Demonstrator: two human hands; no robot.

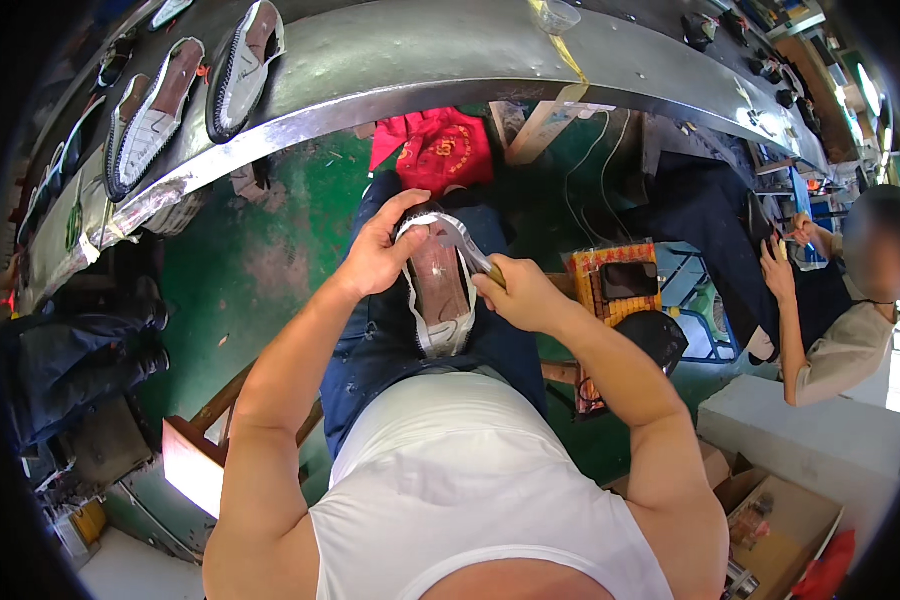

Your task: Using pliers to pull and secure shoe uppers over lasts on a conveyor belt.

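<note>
Person's L hand (378, 250) bent in at 11 o'clock, fingers clamped on far end of a shoe (437, 290) mid-lap. R hand (522, 294), at 2 o'clock, had fingers wrapped round a tool (462, 243), which hid pt of it. Bench (400, 60) w/ other shoes (160, 120) lay 10–2 o'clock, red cloth (440, 150) 12, phone (630, 280) approx 3.

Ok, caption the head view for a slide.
Left hand holds a white-sided shoe over dark-blue trousers; right hand grips a handled tool near its rim.
</note>
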